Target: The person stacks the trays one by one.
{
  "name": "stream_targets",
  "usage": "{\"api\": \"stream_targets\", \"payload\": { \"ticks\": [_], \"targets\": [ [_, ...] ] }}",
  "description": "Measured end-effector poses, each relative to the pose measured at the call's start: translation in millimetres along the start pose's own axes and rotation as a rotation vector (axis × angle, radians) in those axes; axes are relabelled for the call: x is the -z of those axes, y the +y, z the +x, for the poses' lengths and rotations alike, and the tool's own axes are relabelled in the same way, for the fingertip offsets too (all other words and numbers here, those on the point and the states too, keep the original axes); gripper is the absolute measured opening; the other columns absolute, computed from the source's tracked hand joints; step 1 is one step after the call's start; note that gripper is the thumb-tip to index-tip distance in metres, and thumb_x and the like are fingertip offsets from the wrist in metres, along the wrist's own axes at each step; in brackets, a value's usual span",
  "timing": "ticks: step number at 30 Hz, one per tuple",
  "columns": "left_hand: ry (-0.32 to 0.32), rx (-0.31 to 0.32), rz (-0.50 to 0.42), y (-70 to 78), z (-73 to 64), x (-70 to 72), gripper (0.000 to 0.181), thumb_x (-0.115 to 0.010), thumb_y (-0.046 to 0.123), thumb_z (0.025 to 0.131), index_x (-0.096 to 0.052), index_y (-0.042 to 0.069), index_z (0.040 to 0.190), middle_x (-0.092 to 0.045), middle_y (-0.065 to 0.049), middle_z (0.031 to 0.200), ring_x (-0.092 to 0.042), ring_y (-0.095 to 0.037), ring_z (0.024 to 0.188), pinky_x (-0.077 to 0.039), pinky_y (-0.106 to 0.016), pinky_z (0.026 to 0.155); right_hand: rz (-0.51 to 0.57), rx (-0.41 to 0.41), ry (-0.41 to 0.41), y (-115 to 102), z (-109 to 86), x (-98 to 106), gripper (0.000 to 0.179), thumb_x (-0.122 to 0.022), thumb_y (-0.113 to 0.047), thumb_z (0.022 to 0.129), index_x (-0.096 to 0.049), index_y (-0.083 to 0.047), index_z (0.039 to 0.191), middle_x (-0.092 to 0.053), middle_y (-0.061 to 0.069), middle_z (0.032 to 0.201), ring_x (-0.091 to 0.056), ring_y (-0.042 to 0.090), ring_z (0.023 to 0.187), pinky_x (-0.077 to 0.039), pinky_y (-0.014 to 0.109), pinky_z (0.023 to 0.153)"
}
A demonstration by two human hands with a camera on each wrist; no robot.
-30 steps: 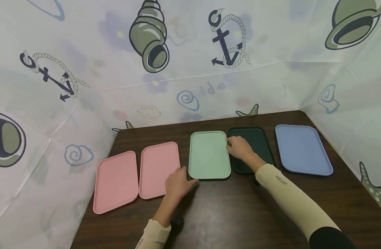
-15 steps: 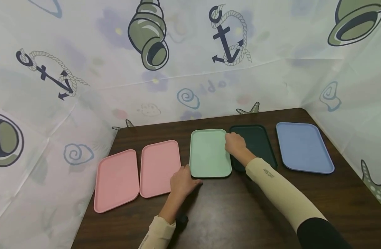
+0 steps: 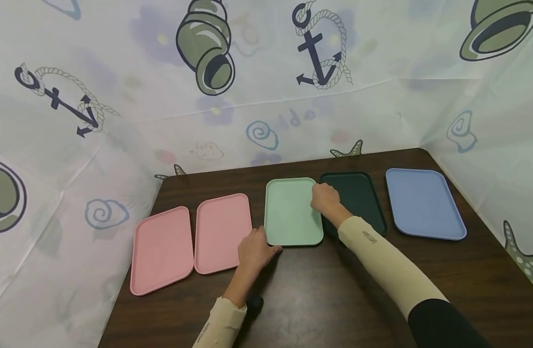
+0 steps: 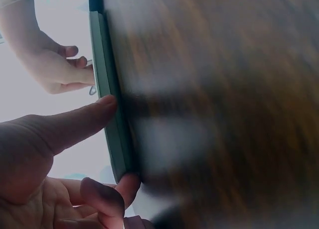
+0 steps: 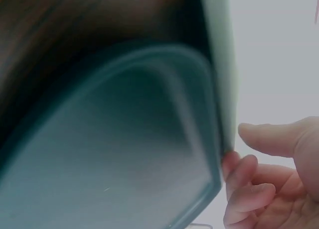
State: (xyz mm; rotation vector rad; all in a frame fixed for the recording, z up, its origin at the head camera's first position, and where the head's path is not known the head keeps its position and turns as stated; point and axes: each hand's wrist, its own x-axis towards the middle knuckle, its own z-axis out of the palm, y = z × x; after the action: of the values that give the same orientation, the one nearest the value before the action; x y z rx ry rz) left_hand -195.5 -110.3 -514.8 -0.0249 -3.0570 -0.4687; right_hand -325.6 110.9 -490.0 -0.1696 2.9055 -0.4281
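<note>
A light green tray [image 3: 292,212] lies on the table between both hands. My left hand [image 3: 254,250] holds its near left corner. In the left wrist view, the thumb [image 4: 107,102] rests on the near edge and a fingertip [image 4: 129,184] touches the corner; a darker green band shows beneath the pale rim. At the tray's right edge is my right hand [image 3: 327,200]. In the right wrist view, its curled fingers [image 5: 241,171] touch the edge, with the thumb [image 5: 254,134] slightly apart. A dark green tray [image 3: 360,198] lies under the right wrist, partly hidden.
Two pink trays [image 3: 162,251] lie side by side at the left, the nearer one to my left hand partly covered by it. A blue tray [image 3: 425,203] lies at the far right. Patterned cloth [image 3: 266,106] rises behind the brown table [image 3: 310,295].
My right hand has moved slightly left and closed in against the light green tray's right edge. The left hand has shifted slightly right at the near corner. The trays look still.
</note>
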Motion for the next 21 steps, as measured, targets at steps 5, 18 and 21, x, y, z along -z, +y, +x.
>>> {"api": "stream_targets", "payload": {
  "ticks": [5, 18, 21],
  "targets": [
    [-0.001, 0.004, 0.003, 2.4, 0.2, 1.3, 0.055, -0.088, 0.048, 0.066, -0.063, 0.007, 0.091, -0.058, -0.006, 0.078, -0.061, -0.030, 0.070, -0.047, -0.042, 0.056, -0.013, -0.014, 0.003, -4.7, 1.2, 3.4, 0.014, -0.061, -0.007, 0.091, -0.064, 0.000, 0.103, -0.060, 0.010, 0.078, -0.056, 0.022, 0.061, -0.043, 0.033, 0.051],
    [0.011, 0.020, -0.018, -0.2, -1.5, 1.7, 0.053, -0.090, 0.046, 0.064, -0.064, 0.007, 0.088, -0.059, -0.005, 0.075, -0.060, -0.028, 0.067, -0.045, -0.040, 0.053, 0.054, -0.048, -0.019, -2.9, 0.8, 3.1, 0.015, -0.063, -0.011, 0.090, -0.060, 0.000, 0.101, -0.057, 0.012, 0.080, -0.055, 0.024, 0.065, -0.043, 0.034, 0.052],
    [0.014, 0.027, -0.023, -2.1, 0.0, 2.8, 0.053, -0.089, 0.047, 0.064, -0.065, 0.007, 0.090, -0.060, -0.004, 0.076, -0.061, -0.027, 0.068, -0.046, -0.040, 0.054, 0.083, -0.043, -0.002, -3.7, 2.3, 5.3, 0.010, -0.062, -0.010, 0.090, -0.058, -0.001, 0.092, -0.054, 0.011, 0.077, -0.051, 0.023, 0.063, -0.041, 0.034, 0.051]
  ]
}}
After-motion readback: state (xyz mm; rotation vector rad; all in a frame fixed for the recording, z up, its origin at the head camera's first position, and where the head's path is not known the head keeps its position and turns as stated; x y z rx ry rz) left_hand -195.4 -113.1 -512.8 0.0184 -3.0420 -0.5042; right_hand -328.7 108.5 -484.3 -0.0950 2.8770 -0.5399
